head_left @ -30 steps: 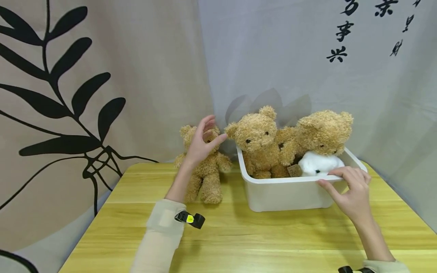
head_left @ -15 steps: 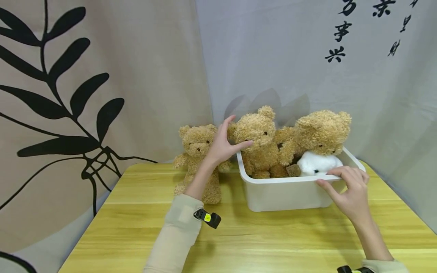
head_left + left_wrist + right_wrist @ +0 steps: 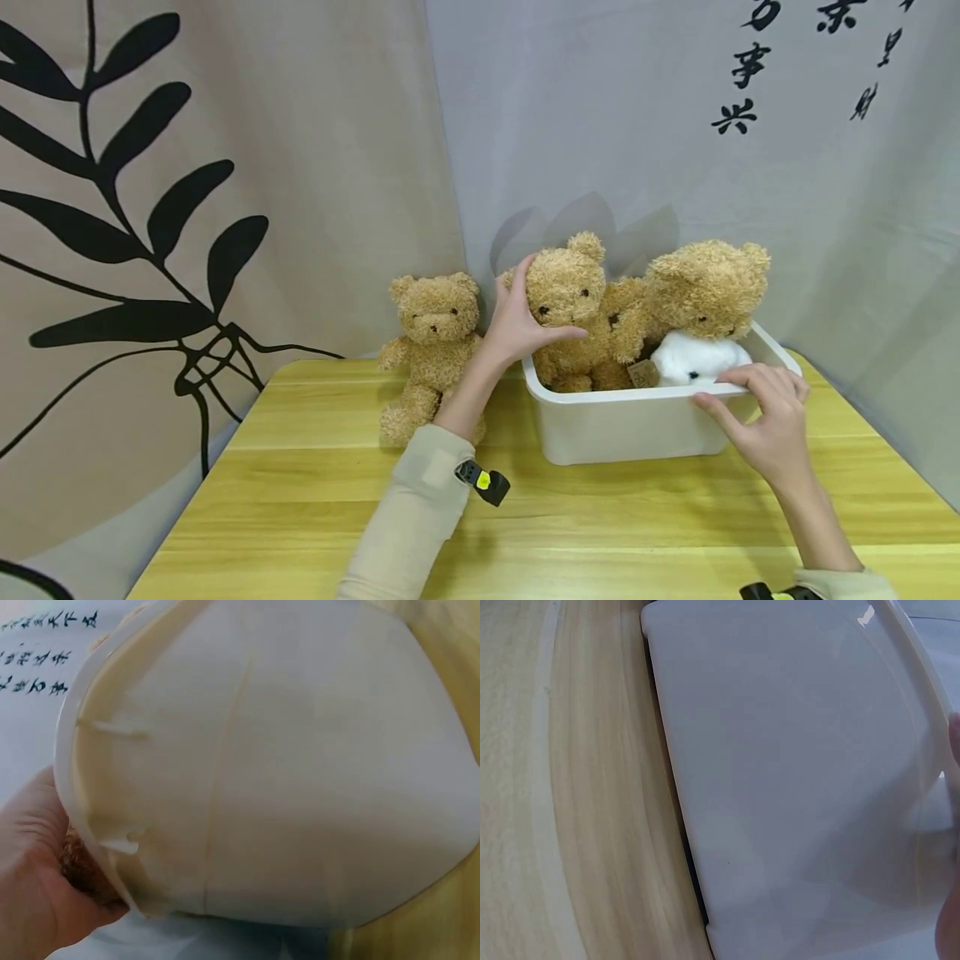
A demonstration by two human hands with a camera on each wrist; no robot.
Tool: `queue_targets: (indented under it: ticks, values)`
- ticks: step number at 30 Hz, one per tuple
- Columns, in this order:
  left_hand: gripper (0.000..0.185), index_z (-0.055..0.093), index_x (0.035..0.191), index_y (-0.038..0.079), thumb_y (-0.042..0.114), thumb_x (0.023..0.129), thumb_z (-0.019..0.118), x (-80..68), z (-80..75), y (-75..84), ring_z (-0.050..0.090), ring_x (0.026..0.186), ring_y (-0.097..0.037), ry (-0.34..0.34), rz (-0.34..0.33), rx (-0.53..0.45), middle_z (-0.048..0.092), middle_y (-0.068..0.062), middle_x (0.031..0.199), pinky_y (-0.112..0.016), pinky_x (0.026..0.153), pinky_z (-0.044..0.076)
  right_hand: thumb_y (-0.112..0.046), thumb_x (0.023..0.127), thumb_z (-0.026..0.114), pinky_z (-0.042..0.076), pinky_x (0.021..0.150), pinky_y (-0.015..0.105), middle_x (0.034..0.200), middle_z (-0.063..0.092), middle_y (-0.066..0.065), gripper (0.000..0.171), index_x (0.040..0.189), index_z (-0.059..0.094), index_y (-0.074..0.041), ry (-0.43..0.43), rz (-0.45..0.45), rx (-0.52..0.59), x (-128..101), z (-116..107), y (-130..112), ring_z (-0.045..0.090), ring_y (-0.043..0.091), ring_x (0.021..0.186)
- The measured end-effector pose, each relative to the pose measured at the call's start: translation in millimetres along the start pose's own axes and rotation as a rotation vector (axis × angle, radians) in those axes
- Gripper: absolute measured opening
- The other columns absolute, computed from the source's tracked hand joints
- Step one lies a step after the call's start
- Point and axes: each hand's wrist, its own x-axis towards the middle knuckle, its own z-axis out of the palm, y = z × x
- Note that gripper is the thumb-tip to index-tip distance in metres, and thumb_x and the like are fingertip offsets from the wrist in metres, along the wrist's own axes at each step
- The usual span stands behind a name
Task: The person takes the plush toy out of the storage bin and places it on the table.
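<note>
A white plastic bin holds several plush toys. At its left end sits a teddy bear, with my left hand right beside its head, thumb stretched across its front and fingers spread up along its side. Brown fur shows between thumb and palm in the left wrist view. My right hand grips the bin's front rim near the right corner, thumb outside. Another teddy bear leans over a white plush toy at the right end. A further bear behind them is partly hidden.
Left of the bin, a tan teddy bear sits on the wooden table, partly hidden by my left forearm. A curtain with leaf prints and black characters hangs close behind.
My left hand has moved right, from in front of the bear on the table to the left bear in the bin. The right hand stays on the rim.
</note>
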Motion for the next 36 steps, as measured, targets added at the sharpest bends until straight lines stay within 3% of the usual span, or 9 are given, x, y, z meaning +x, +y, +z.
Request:
queue_targets:
  ticks: [7, 11, 19, 30, 36]
  values:
    - [0.114, 0.025, 0.158, 0.033, 0.031, 0.067, 0.093, 1.6, 5.1, 2.7, 0.041, 0.135, -0.048, 0.069, 0.02, 0.021, 0.024, -0.022, 0.159, -0.063, 0.102, 0.042, -0.068, 0.082, 0.07, 0.019, 0.104, 0.029, 0.083, 0.066, 0.011, 0.069, 0.083, 0.068, 0.002, 0.003, -0.003, -0.002, 1, 0, -2, 0.047, -0.006, 0.098]
    - [0.111, 0.029, 0.157, 0.033, 0.027, 0.065, 0.092, -1.0, 6.3, 2.6, 0.045, 0.132, -0.043, 0.104, 0.039, 0.021, 0.032, -0.018, 0.155, -0.06, 0.101, 0.044, -0.068, 0.082, 0.07, 0.018, 0.104, 0.029, 0.083, 0.066, 0.01, 0.069, 0.083, 0.068, 0.002, 0.001, -0.002, -0.001, 2, 0, -3, 0.046, -0.006, 0.098]
    - [0.106, 0.036, 0.155, 0.029, 0.025, 0.064, 0.091, -5.1, 7.4, 3.8, 0.046, 0.13, -0.031, 0.161, 0.138, -0.015, 0.038, -0.012, 0.146, -0.052, 0.104, 0.045, -0.067, 0.082, 0.07, 0.019, 0.104, 0.029, 0.083, 0.066, 0.011, 0.069, 0.083, 0.068, 0.001, 0.0, -0.002, 0.004, 1, -1, -3, 0.047, -0.005, 0.099]
    - [0.103, 0.042, 0.153, 0.02, 0.02, 0.063, 0.094, -9.4, 2.1, 12.8, 0.046, 0.13, -0.03, 0.224, 0.278, -0.045, 0.042, -0.013, 0.141, -0.051, 0.108, 0.041, -0.067, 0.082, 0.07, 0.019, 0.103, 0.029, 0.082, 0.066, 0.011, 0.069, 0.083, 0.069, 0.001, 0.01, -0.009, -0.007, 0, -1, -1, 0.047, -0.006, 0.098]
    - [0.103, 0.044, 0.152, 0.018, 0.018, 0.063, 0.095, -10.0, -4.4, 20.0, 0.047, 0.127, -0.028, 0.242, 0.31, -0.044, 0.043, -0.013, 0.138, -0.049, 0.108, 0.041, -0.067, 0.082, 0.07, 0.019, 0.103, 0.029, 0.083, 0.067, 0.011, 0.068, 0.083, 0.069, 0.001, 0.009, -0.016, -0.006, 0, 0, -1, 0.047, -0.006, 0.099]
